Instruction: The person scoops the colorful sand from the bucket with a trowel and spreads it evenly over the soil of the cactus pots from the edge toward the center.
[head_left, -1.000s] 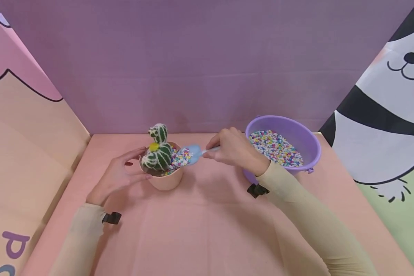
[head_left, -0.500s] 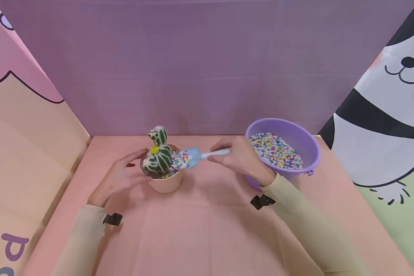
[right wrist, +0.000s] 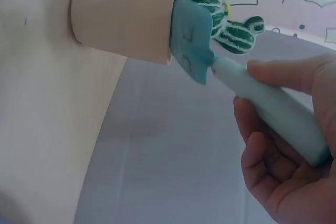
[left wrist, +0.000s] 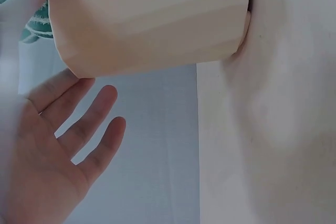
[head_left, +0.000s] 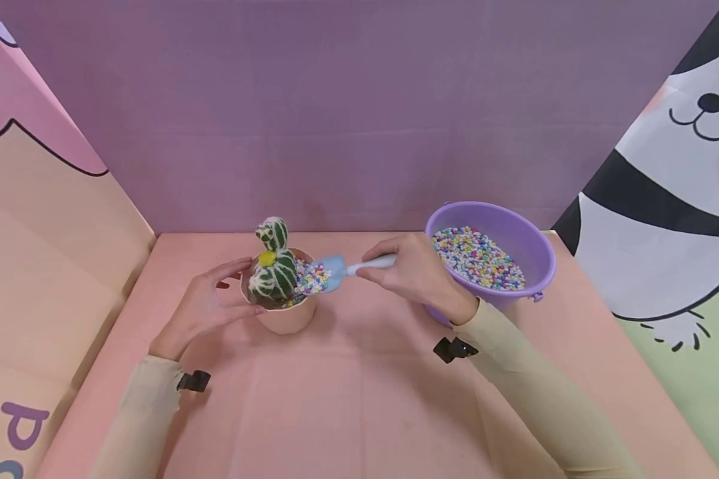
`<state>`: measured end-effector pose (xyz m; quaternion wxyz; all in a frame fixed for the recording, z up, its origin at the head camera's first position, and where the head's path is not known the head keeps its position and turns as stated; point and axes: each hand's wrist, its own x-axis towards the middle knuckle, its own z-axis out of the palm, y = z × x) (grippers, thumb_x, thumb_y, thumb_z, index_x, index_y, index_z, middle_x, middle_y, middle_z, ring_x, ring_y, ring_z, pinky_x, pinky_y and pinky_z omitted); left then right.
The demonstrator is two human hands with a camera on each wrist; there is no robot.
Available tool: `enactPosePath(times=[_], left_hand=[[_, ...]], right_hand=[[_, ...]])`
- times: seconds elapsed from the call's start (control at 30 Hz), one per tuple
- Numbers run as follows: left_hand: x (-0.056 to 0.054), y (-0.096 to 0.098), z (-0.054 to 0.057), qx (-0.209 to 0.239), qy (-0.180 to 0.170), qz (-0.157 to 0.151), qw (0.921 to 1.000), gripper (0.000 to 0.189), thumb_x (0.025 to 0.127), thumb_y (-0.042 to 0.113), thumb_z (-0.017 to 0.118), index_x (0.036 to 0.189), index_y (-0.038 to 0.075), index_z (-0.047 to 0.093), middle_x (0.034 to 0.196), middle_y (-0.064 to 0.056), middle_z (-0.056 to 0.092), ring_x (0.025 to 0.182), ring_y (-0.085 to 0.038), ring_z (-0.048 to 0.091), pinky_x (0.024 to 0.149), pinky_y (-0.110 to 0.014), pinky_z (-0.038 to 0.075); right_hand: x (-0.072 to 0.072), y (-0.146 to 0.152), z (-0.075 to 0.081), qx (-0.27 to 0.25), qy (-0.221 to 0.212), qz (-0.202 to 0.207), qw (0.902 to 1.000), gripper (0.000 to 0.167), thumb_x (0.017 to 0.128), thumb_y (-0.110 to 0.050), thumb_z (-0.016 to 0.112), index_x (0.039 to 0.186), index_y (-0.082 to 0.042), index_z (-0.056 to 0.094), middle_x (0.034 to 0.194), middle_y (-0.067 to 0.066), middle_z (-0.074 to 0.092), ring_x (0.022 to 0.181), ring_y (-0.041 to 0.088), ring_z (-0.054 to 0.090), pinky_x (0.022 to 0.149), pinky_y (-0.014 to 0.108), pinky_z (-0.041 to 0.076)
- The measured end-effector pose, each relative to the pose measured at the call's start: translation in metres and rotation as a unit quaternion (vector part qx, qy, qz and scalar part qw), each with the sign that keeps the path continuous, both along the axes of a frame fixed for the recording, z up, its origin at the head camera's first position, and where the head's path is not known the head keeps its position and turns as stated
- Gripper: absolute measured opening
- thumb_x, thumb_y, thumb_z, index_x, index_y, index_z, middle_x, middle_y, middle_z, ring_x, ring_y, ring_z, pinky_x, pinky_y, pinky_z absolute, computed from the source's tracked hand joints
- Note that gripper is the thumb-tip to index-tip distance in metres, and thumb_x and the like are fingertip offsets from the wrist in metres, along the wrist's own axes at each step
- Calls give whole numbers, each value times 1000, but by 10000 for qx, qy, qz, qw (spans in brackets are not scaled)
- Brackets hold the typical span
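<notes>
A cactus [head_left: 275, 273] with white lines and a yellow flower stands in a pale peach flowerpot [head_left: 285, 319], among small multicoloured beads. My left hand [head_left: 200, 309] holds the pot's left side between thumb and forefinger; the ring and little fingers stand apart from it in the left wrist view. From the right, my right hand [head_left: 416, 273] grips the pale handle of a blue toy shovel [head_left: 334, 271], thumb on one side and fingers curled on the other. The shovel's blade, carrying beads [head_left: 316, 278], lies over the pot's right rim beside the cactus.
A purple bucket [head_left: 527, 256] holding many multicoloured beads [head_left: 479, 259] stands at the back right, partly behind my right hand. The pink tabletop [head_left: 335, 399] ends at a purple backdrop [head_left: 359, 120]. Printed panels flank both sides.
My right hand has shifted slightly right and down over the last second, and more of the shovel's handle shows. The blade stays over the pot's rim. My left hand keeps its place.
</notes>
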<state>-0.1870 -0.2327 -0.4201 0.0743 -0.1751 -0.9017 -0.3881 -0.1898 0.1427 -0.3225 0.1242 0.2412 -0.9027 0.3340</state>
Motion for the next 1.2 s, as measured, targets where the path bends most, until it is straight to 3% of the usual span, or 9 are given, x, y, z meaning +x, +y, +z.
enactPosePath(times=[0.2, 0.37, 0.47, 0.6, 0.87, 1.03, 1.2], left_hand=[[1, -1, 2, -24, -30, 2, 10000, 93, 74, 31, 99, 154, 9, 57, 152, -14, 62, 122, -29, 62, 96, -50, 55], [1, -4, 0, 137, -217, -365, 9990, 92, 79, 26, 96, 158, 8, 51, 157, -15, 58, 142, -37, 55, 106, -56, 51], [1, -4, -1, 175, -284, -509, 9981, 91, 82, 26, 93, 159, 8, 49, 159, -16, 56, 146, -38, 52, 108, -58, 51], [3, -4, -1, 153, -258, -373, 9989, 92, 78, 27, 96, 157, 8, 52, 155, -15, 60, 141, -37, 57, 106, -57, 52], [5, -1, 3, -104, -380, -21, 9992, 97, 72, 38, 100, 154, 13, 57, 149, -12, 66, 135, -32, 61, 105, -55, 50], [3, -3, 5, -173, -239, -270, 9992, 95, 77, 36, 97, 156, 8, 54, 159, -12, 57, 147, -36, 52, 109, -57, 50], [2, -4, 3, -8, -175, -421, 9990, 93, 80, 31, 95, 158, 9, 51, 161, -13, 55, 148, -37, 51, 107, -58, 51]], right_hand=[[2, -4, 3, 13, -158, 21, 9999, 16, 81, -26, 91, 91, -15, 87, 89, -1, 83, 75, 14, 73, 67, 28, 55], [4, 0, 3, 50, -436, 49, 9990, 16, 82, -25, 90, 93, -14, 87, 92, 0, 83, 80, 16, 74, 71, 30, 57], [5, 3, 2, 225, -463, 106, 9986, 17, 83, -24, 89, 97, -13, 87, 95, 0, 84, 86, 17, 76, 75, 34, 60], [5, 4, 1, 505, -250, 242, 9981, 19, 85, -24, 87, 100, -13, 87, 97, 0, 84, 91, 18, 77, 78, 35, 61], [5, 2, -2, 158, -169, 120, 9997, 18, 82, -24, 90, 96, -14, 88, 90, -2, 84, 83, 15, 78, 71, 28, 58], [2, 3, 0, 70, -93, 231, 9997, 17, 81, -23, 90, 94, -13, 88, 88, -1, 84, 82, 16, 77, 71, 28, 57], [2, 4, 0, 56, -87, 255, 9996, 16, 80, -23, 90, 93, -14, 88, 87, -3, 83, 82, 15, 77, 70, 26, 57]])
